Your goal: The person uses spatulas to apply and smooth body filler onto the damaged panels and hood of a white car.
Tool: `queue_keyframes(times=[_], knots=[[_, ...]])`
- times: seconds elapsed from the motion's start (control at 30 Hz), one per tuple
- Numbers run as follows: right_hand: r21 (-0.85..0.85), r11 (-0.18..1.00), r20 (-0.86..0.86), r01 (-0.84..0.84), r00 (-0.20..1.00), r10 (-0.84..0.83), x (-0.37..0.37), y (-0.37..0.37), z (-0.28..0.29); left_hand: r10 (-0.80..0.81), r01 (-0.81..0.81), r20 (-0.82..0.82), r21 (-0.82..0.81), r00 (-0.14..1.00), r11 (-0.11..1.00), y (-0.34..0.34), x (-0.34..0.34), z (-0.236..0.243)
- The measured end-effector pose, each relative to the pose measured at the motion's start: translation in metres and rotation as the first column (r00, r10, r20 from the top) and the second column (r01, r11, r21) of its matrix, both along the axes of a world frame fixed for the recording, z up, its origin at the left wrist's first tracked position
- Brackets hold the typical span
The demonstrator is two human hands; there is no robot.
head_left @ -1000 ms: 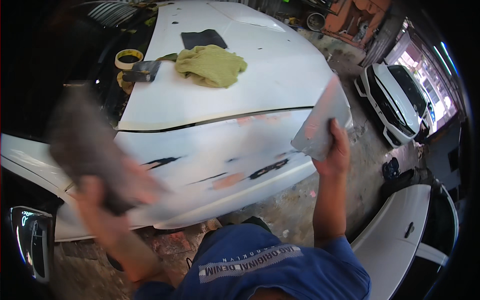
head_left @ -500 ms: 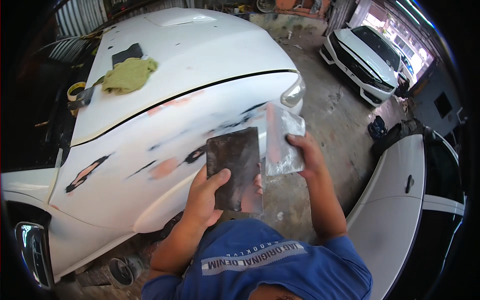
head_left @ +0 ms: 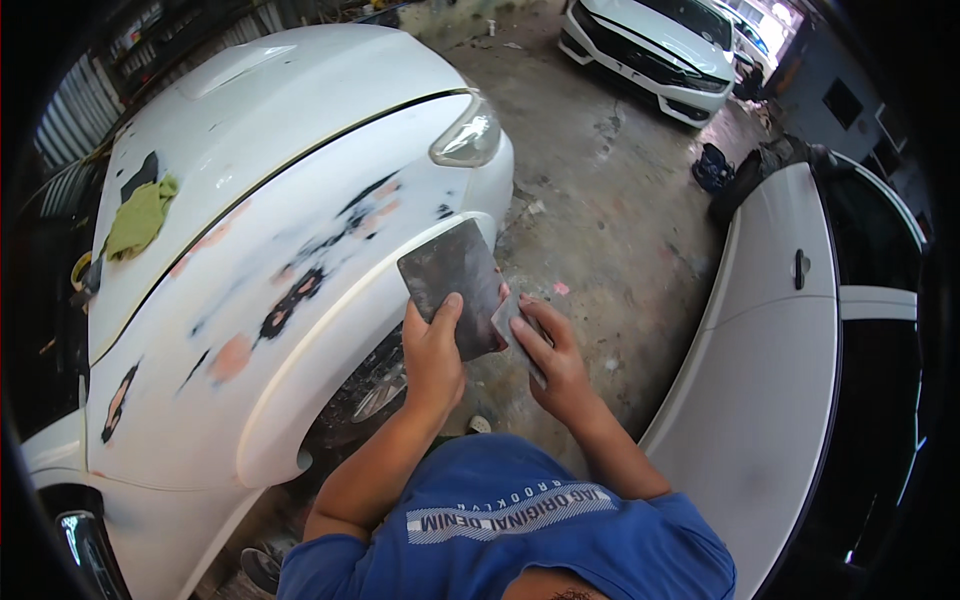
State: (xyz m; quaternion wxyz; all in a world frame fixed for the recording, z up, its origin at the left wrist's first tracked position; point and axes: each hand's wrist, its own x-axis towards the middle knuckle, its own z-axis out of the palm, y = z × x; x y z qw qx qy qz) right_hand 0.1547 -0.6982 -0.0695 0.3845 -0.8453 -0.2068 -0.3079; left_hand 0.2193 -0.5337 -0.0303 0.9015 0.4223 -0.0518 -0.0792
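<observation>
Left hand (head_left: 433,355) and right hand (head_left: 556,368) close together, each clamped on a flat tool

Far left: green cloth (head_left: 142,220) seen on white hood (head_left: 250,125). Left of centre, white fender (head_left: 250,300) is marked by black and pink patches (head_left: 231,357). At frame centre, dark plate (head_left: 450,275) is gripped by the left hand; just right, grey spreader (head_left: 506,318) is pinched by the right hand near the plate's right edge, contact unclear. Step, as judged: spreader being wiped or loaded at the plate. Next pass calls for plate kept steady, spreader angle controlled.
</observation>
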Motion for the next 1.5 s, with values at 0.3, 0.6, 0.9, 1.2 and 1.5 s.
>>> queue_keyframes(times=[0.3, 0.6, 0.9, 1.2, 1.5], knots=[[-0.396, 0.859, 0.135, 0.324, 0.946, -0.295, -0.01, -0.085, 0.04, -0.119, -0.078, 0.271, 0.619, 0.955, 0.782, -0.008, -0.021, 0.002], [-0.437, 0.899, 0.049, 0.025, 0.999, -0.003, -0.019, -0.041, 0.037, -0.001, -0.433, 0.583, 0.604, 0.812, 0.669, -0.017, -0.004, 0.011], [-0.109, 0.989, 0.141, -0.104, 0.983, 0.119, -0.033, -0.027, 0.045, 0.087, -0.195, 0.289, 0.371, 0.953, 0.908, -0.002, 0.009, 0.025], [-0.249, 0.966, 0.105, 0.074, 0.993, -0.049, 0.006, -0.057, -0.006, 0.105, -0.107, 0.016, 0.136, 0.994, 0.985, 0.001, -0.009, 0.012], [-0.413, 0.856, 0.279, 0.311, 0.938, -0.206, -0.008, -0.04, 0.05, 0.231, -0.359, 0.382, 0.307, 0.895, 0.881, 0.018, -0.012, 0.031]])
